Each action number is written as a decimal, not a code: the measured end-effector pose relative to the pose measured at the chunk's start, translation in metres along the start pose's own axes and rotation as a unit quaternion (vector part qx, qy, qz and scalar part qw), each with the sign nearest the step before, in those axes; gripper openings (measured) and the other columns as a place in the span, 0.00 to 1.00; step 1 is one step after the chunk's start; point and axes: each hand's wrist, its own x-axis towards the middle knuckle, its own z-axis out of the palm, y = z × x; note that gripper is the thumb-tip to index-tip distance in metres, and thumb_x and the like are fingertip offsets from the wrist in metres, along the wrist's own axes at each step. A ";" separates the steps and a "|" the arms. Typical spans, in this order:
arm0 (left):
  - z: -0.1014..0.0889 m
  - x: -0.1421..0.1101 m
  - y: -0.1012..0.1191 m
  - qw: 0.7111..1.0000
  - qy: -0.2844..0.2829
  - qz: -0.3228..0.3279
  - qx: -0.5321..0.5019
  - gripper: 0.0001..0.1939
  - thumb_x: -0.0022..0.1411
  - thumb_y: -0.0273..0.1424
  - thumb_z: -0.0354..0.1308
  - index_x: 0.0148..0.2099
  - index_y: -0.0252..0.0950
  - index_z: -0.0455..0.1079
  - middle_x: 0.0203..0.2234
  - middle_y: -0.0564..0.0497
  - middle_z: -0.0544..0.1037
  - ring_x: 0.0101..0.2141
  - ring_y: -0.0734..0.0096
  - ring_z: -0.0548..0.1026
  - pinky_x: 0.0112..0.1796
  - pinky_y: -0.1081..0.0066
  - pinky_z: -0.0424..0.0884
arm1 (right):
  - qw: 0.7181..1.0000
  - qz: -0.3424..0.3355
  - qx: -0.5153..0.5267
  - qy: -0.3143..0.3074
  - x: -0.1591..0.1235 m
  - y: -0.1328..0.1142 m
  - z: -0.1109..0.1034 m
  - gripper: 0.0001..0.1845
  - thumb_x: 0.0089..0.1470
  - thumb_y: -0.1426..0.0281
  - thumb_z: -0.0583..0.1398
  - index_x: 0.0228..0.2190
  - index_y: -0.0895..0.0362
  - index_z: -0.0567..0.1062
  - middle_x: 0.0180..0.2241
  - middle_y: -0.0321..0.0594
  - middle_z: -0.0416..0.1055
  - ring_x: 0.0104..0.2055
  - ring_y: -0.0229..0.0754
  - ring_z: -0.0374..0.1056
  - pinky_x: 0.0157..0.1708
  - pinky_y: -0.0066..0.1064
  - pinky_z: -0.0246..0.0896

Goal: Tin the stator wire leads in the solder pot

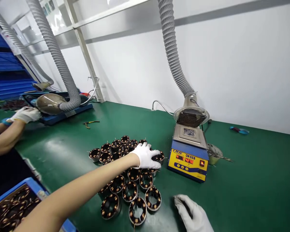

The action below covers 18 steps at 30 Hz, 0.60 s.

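My left hand (146, 157), in a white glove, reaches over a group of motor stators (130, 190), dark rings with copper windings. Its fingers and thumb are wrapped round one stator (160, 157) at the group's right edge; the palm hides some of the neighbouring rings. At the bottom right, my right hand (194, 215), also gloved, is low over the green bench (251, 193). Its fingers are bent, with a gap between them and the thumb, and no object shows in it. A blue and yellow solder pot (188, 161) with red digits stands right of the stators.
An extraction hose (170, 45) ends in a hood behind the pot. A small cup (214, 153) holds a tool. Pliers (90, 123) lie further back. At lower left is a blue crate (30, 183) of stators. A co-worker's gloved hands (26, 114) work at the left.
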 end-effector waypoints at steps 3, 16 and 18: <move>0.014 -0.003 0.002 0.999 0.033 -0.014 -0.006 0.34 0.56 0.60 0.48 0.60 0.52 0.60 0.57 0.39 0.62 0.59 0.34 0.53 0.55 0.45 0.52 | 1.000 0.004 -0.004 0.012 0.000 -0.011 -0.002 0.15 0.55 0.58 0.55 0.30 0.53 0.77 0.32 0.40 0.80 0.32 0.40 0.76 0.33 0.22 0.70; 0.010 -0.038 0.003 0.991 0.008 0.116 -0.060 0.15 0.60 0.48 0.57 0.42 0.46 0.76 0.55 0.45 0.68 0.55 0.51 0.65 0.52 0.59 0.64 | 0.996 -0.057 -0.049 0.040 -0.004 -0.017 -0.008 0.18 0.57 0.58 0.53 0.30 0.55 0.77 0.30 0.41 0.80 0.31 0.41 0.77 0.32 0.23 0.71; 0.007 -0.051 -0.003 0.986 0.006 0.139 -0.096 0.13 0.61 0.46 0.57 0.45 0.51 0.74 0.55 0.53 0.69 0.56 0.63 0.65 0.53 0.71 0.62 | 0.988 -0.112 -0.081 0.073 -0.007 -0.016 -0.010 0.17 0.59 0.60 0.52 0.30 0.55 0.76 0.30 0.41 0.80 0.30 0.40 0.77 0.31 0.23 0.72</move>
